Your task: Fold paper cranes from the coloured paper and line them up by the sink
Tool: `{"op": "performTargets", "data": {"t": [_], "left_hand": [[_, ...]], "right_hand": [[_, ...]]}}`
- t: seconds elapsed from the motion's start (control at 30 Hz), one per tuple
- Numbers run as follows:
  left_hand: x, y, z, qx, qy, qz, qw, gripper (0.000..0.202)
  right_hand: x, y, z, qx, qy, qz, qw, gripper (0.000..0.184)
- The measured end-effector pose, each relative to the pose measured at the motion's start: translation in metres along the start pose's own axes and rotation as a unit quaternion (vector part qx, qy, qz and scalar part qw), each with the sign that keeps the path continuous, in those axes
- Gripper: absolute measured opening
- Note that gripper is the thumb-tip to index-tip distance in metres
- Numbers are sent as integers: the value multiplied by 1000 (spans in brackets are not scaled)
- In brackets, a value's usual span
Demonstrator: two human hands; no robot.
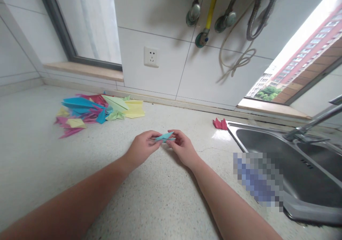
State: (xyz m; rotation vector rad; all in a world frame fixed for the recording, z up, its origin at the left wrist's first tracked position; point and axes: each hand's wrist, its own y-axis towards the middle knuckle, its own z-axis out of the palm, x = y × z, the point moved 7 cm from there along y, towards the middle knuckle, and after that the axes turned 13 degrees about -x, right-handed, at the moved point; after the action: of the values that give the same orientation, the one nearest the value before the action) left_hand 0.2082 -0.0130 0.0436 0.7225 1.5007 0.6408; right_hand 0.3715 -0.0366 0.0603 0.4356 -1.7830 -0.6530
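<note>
We look down on a speckled pale countertop (133,204), two bare forearms reaching in from the bottom edge. Taking the hands as the centre of our clock, a small light-blue folded paper (166,137) sits right at that centre, between the two sets of fingertips.

The left hand (146,143) pinches its left end between thumb and curled fingers; the right hand (182,148) pinches the other end the same way. Both are nearly closed, with only the paper's thickness between the tips. We judge that holding it at both ends keeps so light a thing steady and its layers together, and leaves its middle in view. We cannot tell whether it touches the counter.

Towards ten o'clock, well apart, lies a loose, overlapping pile of folded papers (114,103) in blue, pink, red, green and yellow. Set near the wall, it is probably out of the way of the forearms. Just above three o'clock, a red folded paper (220,124) lies alone beside the corner of a steel sink (236,137), perhaps kept apart from the rest. Around four o'clock, a pixelated patch hides something bluish at the sink's edge. Near twelve, a socket (151,57) is set in the tiled wall.
</note>
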Motion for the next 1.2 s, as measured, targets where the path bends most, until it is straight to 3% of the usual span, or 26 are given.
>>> {"op": "performTargets", "data": {"t": [0.17,0.27,0.33,0.43,0.57,0.93,1.2], "left_hand": [[15,-5,15,39,-176,-154,971,44],[13,-6,19,44,-246,-202,947,45],[11,-6,19,38,-267,-212,939,43],[12,-8,19,37,-286,-217,933,42],[13,-11,24,76,-281,-206,934,36],[16,-12,27,104,-288,-200,931,40],[10,-10,23,73,-344,-241,905,47]], "right_hand": [[0,-2,3,16,-17,15,1000,42],[-2,0,2,-1,28,28,999,47],[-3,1,1,-17,59,35,997,53],[-4,1,1,-33,73,54,995,46],[-3,1,-1,-49,96,67,992,40],[-1,2,-1,-38,108,58,992,29],[0,-1,4,-10,144,63,988,30]]}}
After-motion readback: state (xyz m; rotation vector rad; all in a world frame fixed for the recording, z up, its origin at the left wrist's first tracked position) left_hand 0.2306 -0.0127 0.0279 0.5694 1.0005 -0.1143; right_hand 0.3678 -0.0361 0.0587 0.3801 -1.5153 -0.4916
